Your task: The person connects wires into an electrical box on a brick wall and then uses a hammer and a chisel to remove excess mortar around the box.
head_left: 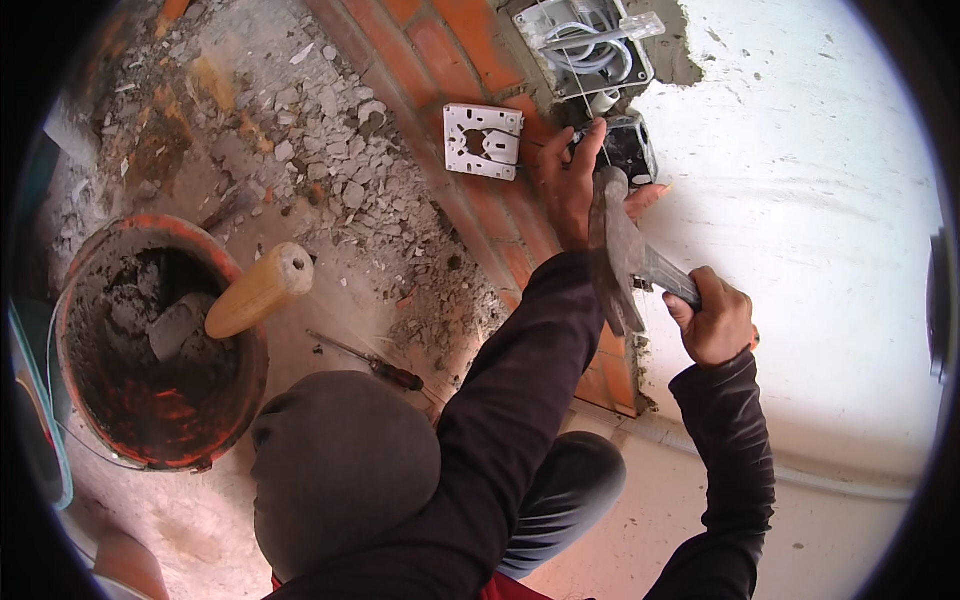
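Note:
My left hand [568,185] has its fingers around a black electrical box [630,137] set at the brick edge beside the white wall, below a short pale conduit [605,100]. My right hand [718,320] grips the handle of a steel hammer [618,255], whose head lies over my left hand and wrist in this view, just below the box; contact cannot be told. Above, a larger open box [575,45] with coiled grey cable sits in mortar, a thin string crossing it. A white perforated plate [482,125] is on the brickwork [440,55] left of my fingers.
An orange bucket [100,390] of grey mortar at left holds a trowel with wooden handle [258,288]. A screwdriver [395,373] lies on the floor beside broken rubble [340,150]. My knees are low in view. The white wall [800,200] fills the right; a conduit runs along its foot.

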Demonstrator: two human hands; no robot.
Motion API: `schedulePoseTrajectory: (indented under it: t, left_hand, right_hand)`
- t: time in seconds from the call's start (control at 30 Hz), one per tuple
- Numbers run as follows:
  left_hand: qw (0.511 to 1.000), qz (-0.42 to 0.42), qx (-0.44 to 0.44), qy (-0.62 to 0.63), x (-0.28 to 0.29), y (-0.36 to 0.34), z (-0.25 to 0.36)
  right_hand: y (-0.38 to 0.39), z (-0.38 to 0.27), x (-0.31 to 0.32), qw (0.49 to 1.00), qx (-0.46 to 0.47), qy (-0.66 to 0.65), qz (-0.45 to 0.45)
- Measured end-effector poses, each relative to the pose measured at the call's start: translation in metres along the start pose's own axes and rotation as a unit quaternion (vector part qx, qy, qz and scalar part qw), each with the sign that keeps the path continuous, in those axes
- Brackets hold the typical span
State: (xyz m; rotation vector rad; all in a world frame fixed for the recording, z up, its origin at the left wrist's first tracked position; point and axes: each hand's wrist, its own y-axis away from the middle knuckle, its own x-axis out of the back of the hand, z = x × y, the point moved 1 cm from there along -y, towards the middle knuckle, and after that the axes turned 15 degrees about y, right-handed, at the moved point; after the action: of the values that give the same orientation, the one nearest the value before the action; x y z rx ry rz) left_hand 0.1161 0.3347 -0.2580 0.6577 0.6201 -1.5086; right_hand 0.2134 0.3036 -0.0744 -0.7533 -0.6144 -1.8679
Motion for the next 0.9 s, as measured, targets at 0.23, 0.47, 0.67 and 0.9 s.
schedulePoseTrajectory:
  t: [0.23, 0.47, 0.67, 0.9]
  left_hand:
    - [1.000, 0.014, 0.019, 0.004, 0.001, 0.003, 0.000]
    - [1.000, 0.004, 0.023, 0.007, 0.000, 0.003, 0.006]
    - [1.000, -0.013, 0.004, -0.026, 0.002, 0.002, 0.008]
    - [1.000, -0.005, 0.020, 0.014, 0.002, 0.004, 0.004]
  right_hand:
    - [-0.003, -0.002, -0.003, 0.997, -0.060, 0.020, -0.041]
    - [-0.001, 0.002, -0.006, 0.995, -0.070, 0.040, -0.062]
    - [0.004, 0.001, 0.002, 0.999, 0.028, -0.010, -0.013]
    - [0.001, -0.005, 0.003, 0.998, -0.038, -0.003, -0.041]
